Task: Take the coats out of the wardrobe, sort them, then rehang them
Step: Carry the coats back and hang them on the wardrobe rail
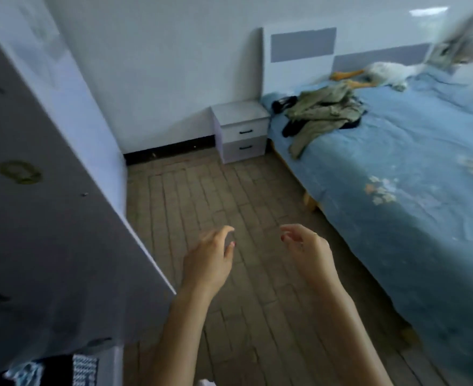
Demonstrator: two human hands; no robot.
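Hands empty: left hand (210, 257) and right hand (307, 249) hover over the brown brick-pattern floor (202, 190), each grip loosely spread, holding nothing. Olive-green crumpled coats (324, 110) lie heaped on the far blue-quilted bed (397, 162). Grey-doored wardrobe (48, 218) stands near left, dark garments just visible inside. Best practice, judged: lift one coat by its shoulders, not the sleeve.

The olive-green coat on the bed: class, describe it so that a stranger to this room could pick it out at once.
Find the bed with the blue cover on the right of the room. Near its head end, beside the white nightstand, lies a crumpled heap of clothes. The olive-green coat is the big khaki piece on top, one part trailing toward the bed's edge, unlike the small black garments around it.
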